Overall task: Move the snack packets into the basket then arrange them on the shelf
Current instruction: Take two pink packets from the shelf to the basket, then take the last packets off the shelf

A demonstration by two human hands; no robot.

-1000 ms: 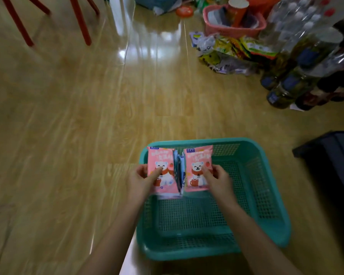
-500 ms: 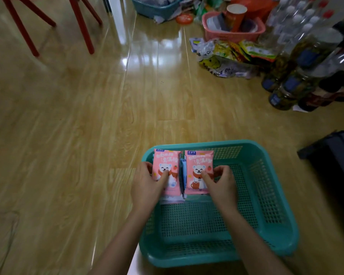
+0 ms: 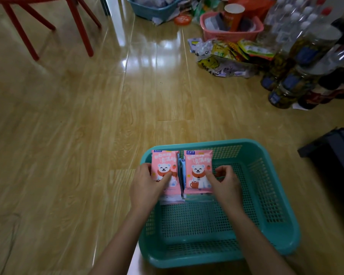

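The basket (image 3: pixel 207 259) is seen nearest, on the floor (image 3: pixel 77 135) directly below the person, and both forearms are reached into it. The left hand (image 3: pixel 147 184) is curled round the left stack (image 3: pixel 164 165) of snack packets, with the thumb laid on the top face and the other fingers wrapped at the outer edge. The right hand (image 3: pixel 225 183) is held the same way on the right stack (image 3: pixel 198 163), with one digit pressed on the face and the rest bent beside the right edge.

Both stacks are set in the far-left part of the basket, side by side and nearly touching. Their long axes run away from the person, so the packets lie forward of the fingers. Each stack is nearer to the hand on its own side.

Two pink top packets are counted. More are glimpsed beneath and between them, but how many cannot be told.

Farther off, well apart from the basket, one heap of loose snack bags (image 3: pixel 226 56) is seen, then one pink basket (image 3: pixel 230 34), one blue basket (image 3: pixel 153 9) and a cluster of bottles (image 3: pixel 298 62). No shelf can be made out for certain.
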